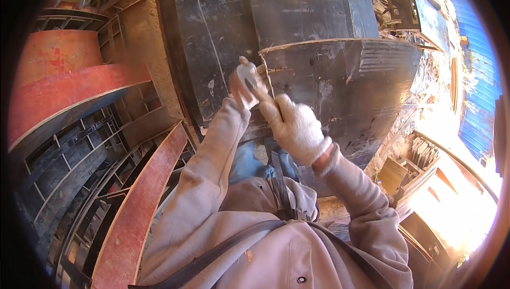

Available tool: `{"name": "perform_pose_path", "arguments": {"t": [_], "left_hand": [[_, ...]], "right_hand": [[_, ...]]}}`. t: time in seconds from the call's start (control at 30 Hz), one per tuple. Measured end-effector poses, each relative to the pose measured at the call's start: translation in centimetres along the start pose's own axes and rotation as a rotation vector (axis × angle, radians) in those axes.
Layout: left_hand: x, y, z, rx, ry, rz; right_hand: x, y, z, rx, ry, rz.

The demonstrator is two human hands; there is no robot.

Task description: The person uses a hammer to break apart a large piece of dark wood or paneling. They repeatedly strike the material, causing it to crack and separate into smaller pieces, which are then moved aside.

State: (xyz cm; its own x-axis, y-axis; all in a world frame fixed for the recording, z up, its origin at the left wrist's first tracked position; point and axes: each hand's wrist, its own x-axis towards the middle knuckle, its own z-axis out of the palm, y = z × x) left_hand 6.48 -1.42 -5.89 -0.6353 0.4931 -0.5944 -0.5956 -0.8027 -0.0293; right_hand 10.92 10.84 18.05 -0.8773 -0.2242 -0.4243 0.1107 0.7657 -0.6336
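My right hand (298,130), in a white knit glove, is closed around the handle of a hammer (257,91). Its head points up and left, over my left hand (239,93). That left hand, also gloved, is beside the left end of a dark curved panel (345,90). Motion blur and the hammer hide most of its fingers, so I cannot tell whether it grips anything. A pale, rough edge runs along the panel's far side. Beneath both hands lies a dark, scuffed board surface (212,18) with a pale line along it.
Red curved panels (64,58) and ribbed wooden frames (74,167) crowd the left side. Another red curved strip (141,209) stands close to my left arm. To the right are wood scraps (406,172) in bright sunlight and a blue corrugated sheet (475,76).
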Motion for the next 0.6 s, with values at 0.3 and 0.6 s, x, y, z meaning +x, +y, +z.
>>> {"name": "perform_pose_path", "arguments": {"t": [0.3, 0.6], "left_hand": [[-2.2, -1.5, 0.5, 0.024, 0.107, 0.143], [-1.7, 0.0, -0.9, 0.344, -0.086, 0.024]], "right_hand": [[0.4, -1.0, -0.7, -0.207, 0.029, -0.103], [-0.4, 2.9, -0.9, -0.301, 0.004, -0.046]]}}
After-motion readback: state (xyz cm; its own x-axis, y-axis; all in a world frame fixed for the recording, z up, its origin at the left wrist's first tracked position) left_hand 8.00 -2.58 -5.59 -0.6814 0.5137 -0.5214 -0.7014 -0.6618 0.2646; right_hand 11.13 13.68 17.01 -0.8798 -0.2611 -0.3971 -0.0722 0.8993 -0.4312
